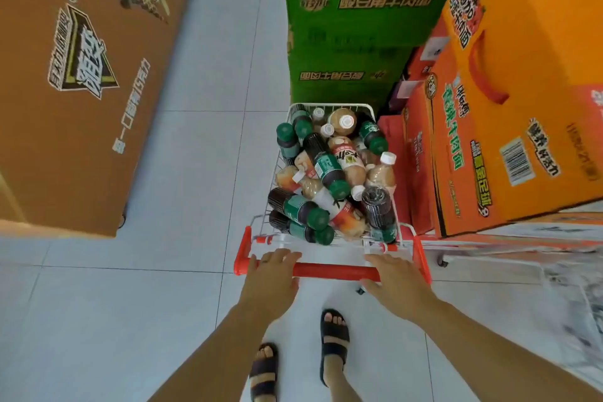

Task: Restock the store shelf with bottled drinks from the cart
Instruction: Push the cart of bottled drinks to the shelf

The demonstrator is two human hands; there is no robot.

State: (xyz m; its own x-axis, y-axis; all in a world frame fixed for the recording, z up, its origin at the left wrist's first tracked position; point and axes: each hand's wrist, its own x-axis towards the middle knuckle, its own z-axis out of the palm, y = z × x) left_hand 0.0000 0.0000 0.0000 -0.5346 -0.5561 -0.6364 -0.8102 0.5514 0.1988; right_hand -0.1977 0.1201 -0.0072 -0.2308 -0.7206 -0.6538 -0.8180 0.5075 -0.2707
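Left hand (272,274): reaching forward on a straight bare arm, palm down, and holding the left end of the handle (329,271), with its fingers lying over the top of the bar. A ring is showing on one finger.

Right hand (391,277): reaching forward in the same way and holding the right end of the handle, fingers lying over the top and thumb tucking under the near side.

Handle: a straight red plastic bar, smooth, bending forward at both ends into red corner pieces.

Cart (329,105): a small basket of thin white wire, narrowing toward its far end, standing just beyond the hands.

Dark bottles (326,166): lying heaped in the cart at all angles; ribbed dark plastic with green labels and green screw caps.

Pale bottles (346,156): lying mixed among the dark ones; rounded clear plastic showing a tan liquid, with white caps and red and white labels.

Green cartons (352,42): printed cardboard, standing stacked just beyond the far end of the cart.

Orange cartons (522,107): glossy cardboard, standing stacked at the right, one carrying a red strap handle.

Brown carton (81,75): large, matte, standing at the left, well apart from the cart.

Floor (195,173): large pale square tiles, smooth, with thin dark joints.

Sandals (332,339): dark, open-toed, showing on both feet near the cart.
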